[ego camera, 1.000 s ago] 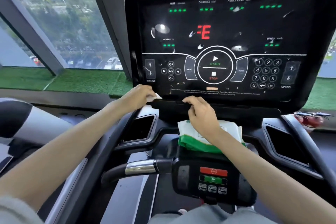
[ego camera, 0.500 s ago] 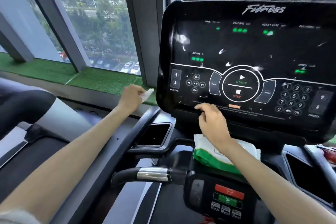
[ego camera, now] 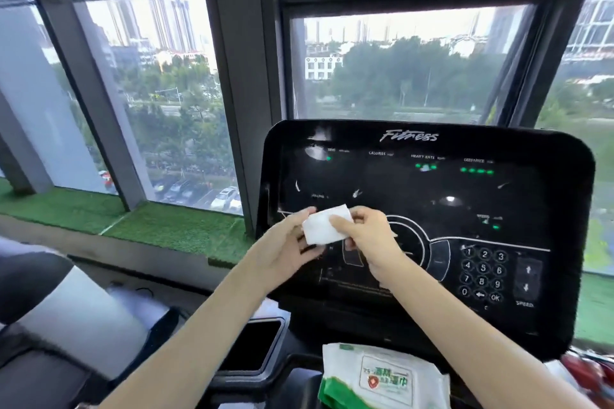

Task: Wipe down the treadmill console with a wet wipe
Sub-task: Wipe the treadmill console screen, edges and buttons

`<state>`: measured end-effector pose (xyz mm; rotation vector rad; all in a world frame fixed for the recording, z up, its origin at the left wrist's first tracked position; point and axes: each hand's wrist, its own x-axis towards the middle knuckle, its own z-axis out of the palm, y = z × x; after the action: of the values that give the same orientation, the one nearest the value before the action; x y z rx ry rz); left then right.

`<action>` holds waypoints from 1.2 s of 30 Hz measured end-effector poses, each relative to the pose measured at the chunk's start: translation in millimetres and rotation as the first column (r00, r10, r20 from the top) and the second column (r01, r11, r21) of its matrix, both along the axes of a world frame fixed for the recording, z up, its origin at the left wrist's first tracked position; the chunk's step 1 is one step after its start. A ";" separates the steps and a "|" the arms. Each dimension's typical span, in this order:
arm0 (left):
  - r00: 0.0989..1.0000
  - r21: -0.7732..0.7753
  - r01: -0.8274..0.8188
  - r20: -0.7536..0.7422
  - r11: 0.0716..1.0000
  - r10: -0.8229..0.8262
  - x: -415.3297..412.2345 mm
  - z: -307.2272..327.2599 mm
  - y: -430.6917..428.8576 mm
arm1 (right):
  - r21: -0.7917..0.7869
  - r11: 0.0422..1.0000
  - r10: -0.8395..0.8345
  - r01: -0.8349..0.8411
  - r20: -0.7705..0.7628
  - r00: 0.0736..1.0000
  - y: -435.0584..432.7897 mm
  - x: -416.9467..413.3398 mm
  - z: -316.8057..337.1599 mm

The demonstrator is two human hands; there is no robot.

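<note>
The black treadmill console (ego camera: 432,183) stands ahead, with green lights, a number keypad at the right and smudges on its dark screen. In front of its lower left part, both hands hold a folded white wet wipe (ego camera: 324,226). My left hand (ego camera: 285,249) grips it from below and the left, fingers curled under it. My right hand (ego camera: 365,236) pinches its right edge between thumb and fingers. Whether the wipe touches the console surface I cannot tell.
A white and green pack of wet wipes (ego camera: 382,378) lies on the ledge under the console. A dark tray pocket (ego camera: 255,342) sits to its left. Beyond are tall windows, grey window posts (ego camera: 239,76) and a green turf sill (ego camera: 172,229). Something red (ego camera: 584,372) lies at the lower right.
My right hand left the ledge under the console and rose to join the left hand on the wipe. Both hands now hold it in front of the screen. The camera tilted upward.
</note>
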<state>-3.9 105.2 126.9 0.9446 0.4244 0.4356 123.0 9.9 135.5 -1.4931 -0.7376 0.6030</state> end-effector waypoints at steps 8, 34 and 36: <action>0.949 -0.058 -0.300 0.087 0.952 0.305 42.4 5.9 -7.4 | -0.051 0.999 -0.008 0.007 -0.005 1.000 -2.7 10.8 3.0; 0.608 0.941 -0.237 0.336 -0.240 0.719 82.6 17.2 79.3 | 0.030 0.878 -0.024 0.478 1.000 -0.017 17.4 60.5 -23.2; 0.523 0.936 -0.307 0.317 -0.172 0.791 81.4 21.2 78.7 | 0.039 0.872 -0.031 0.489 0.999 -0.024 19.1 59.8 -24.3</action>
<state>77.5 183.9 148.1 2.2058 1.0607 1.5974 182.8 29.0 111.1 -2.2746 -1.3980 -0.9734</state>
